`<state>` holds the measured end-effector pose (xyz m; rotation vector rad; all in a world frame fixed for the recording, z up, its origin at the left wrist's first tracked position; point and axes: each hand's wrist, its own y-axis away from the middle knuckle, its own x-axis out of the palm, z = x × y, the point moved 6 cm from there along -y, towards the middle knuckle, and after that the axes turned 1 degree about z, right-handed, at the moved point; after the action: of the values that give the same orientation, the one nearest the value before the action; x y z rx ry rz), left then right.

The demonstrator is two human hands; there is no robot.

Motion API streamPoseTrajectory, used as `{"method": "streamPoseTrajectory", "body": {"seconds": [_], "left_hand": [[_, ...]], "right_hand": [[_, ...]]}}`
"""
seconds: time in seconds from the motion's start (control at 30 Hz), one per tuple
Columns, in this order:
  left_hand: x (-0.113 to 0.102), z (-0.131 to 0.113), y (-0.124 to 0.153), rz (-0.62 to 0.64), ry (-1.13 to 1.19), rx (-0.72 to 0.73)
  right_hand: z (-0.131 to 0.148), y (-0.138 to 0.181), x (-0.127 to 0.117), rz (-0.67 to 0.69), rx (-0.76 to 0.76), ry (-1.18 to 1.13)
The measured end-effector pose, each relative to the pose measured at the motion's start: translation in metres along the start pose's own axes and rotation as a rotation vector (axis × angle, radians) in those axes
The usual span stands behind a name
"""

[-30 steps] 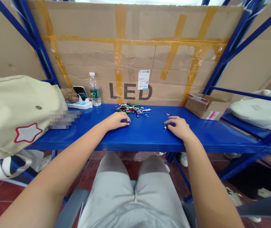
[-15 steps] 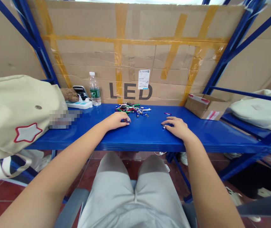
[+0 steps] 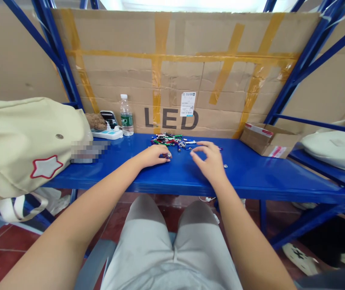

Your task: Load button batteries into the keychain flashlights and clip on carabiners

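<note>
A pile of small coloured keychain lights [image 3: 170, 139] lies on the blue metal shelf [image 3: 251, 177], near its back. My left hand [image 3: 155, 156] rests on the shelf just in front of the pile, fingers curled around a small silvery piece [image 3: 169, 155]. My right hand [image 3: 209, 159] hovers right of the pile, fingers spread and bent, with nothing visible in them. A small silver bit [image 3: 225, 166] lies loose on the shelf beside that hand.
A cream bag with a red star [image 3: 30, 149] fills the shelf's left end. Behind it are a phone on a white power strip [image 3: 108, 129], a brown plush, and a water bottle [image 3: 127, 115]. A cardboard box [image 3: 264, 139] sits at right. A taped cardboard wall marked LED backs the shelf.
My right hand has lifted off the small silver bit and moved left toward the pile, fingers opening. The left hand has stayed put. The view has shifted slightly.
</note>
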<state>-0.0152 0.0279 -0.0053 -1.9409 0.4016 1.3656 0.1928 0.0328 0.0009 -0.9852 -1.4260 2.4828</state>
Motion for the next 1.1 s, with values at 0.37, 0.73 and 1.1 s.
{"method": "streamPoseTrajectory", "body": {"seconds": [0.37,0.73,1.1], "left_hand": [[0.001,-0.004,0.000,-0.006,-0.018,0.025],[0.003,-0.005,0.000,0.005,-0.054,0.034],[-0.002,0.000,0.002,0.005,-0.003,-0.025]], "right_hand": [[0.044,0.000,0.045,0.131,-0.063,-0.052],[0.055,0.002,0.047,0.185,-0.162,-0.061],[-0.061,0.020,-0.031,0.109,0.266,0.466]]}}
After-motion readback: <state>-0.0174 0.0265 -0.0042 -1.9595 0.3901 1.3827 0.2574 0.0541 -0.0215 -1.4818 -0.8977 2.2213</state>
